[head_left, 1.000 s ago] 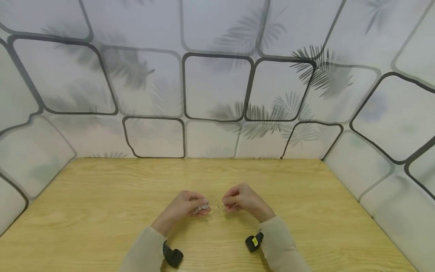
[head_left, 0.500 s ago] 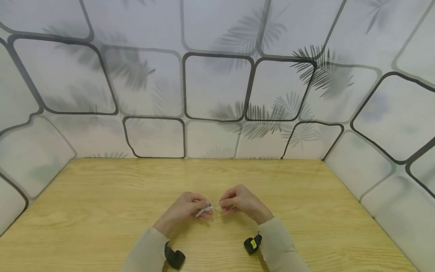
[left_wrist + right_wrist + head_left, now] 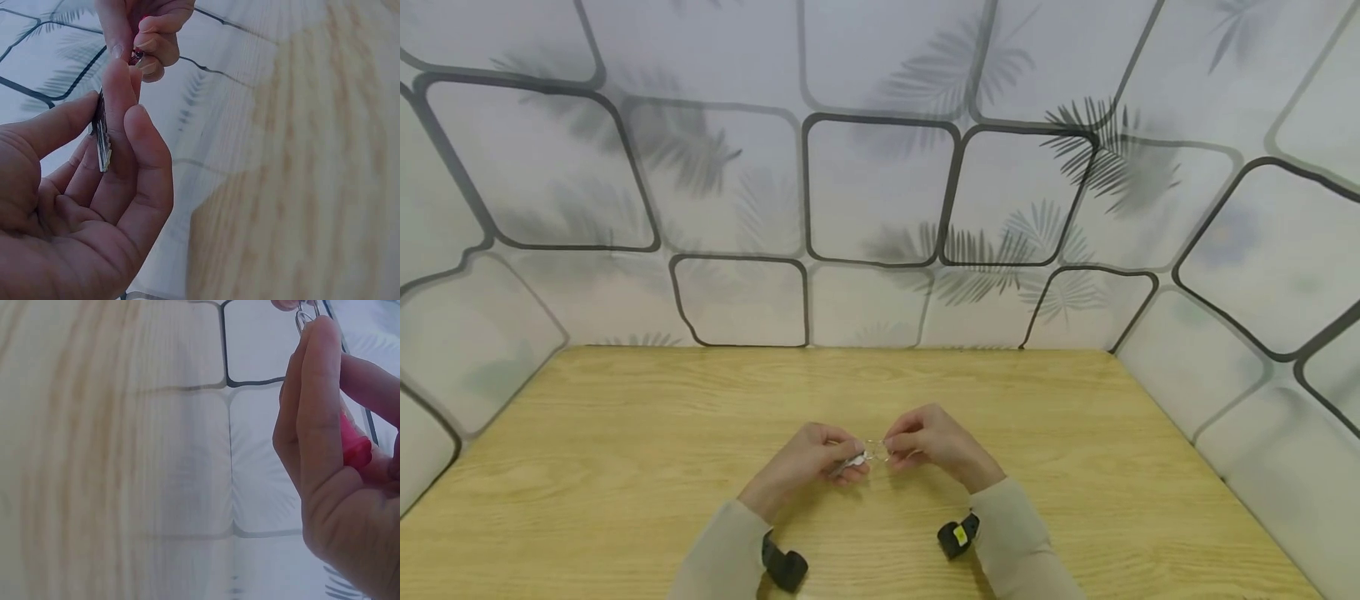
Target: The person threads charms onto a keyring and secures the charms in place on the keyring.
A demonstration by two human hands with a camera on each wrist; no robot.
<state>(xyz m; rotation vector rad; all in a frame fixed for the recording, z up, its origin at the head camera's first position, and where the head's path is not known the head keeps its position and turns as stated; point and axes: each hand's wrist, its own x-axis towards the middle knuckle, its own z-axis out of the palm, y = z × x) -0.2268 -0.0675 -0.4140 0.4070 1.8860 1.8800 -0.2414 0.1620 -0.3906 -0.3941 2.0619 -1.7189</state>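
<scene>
1. From my far-off seat, I see two bare hands over the table, near each other with a small gap between their fingertips.
2. My left hand has its grip on a silver key. The thumb presses it from one side and the fingers hold it from the other.
3. The bumpy end of the key sticks out from under the thumb and points back toward the palm. The other end is hidden by my fingers.
4. My right hand has its grip on thin, shiny wire loops. It pinches them at its fingertips.
5. The loops fill the little gap between the two hands. They are so thin that I cannot tell if they are hooked onto the key.
6. A red thing peeks out from inside my right hand, behind the fingers. Most of it is covered, so I cannot tell what it is.
7. Both arms wear pale sleeves, the left sleeve and the right sleeve. A black gadget sits by the left wrist, and another black gadget with a yellow patch sits by the right.
8. The table is yellow wood with wavy lines. Behind it stands a pale wall with dark, round-cornered boxes and gray leaves on it.
</scene>
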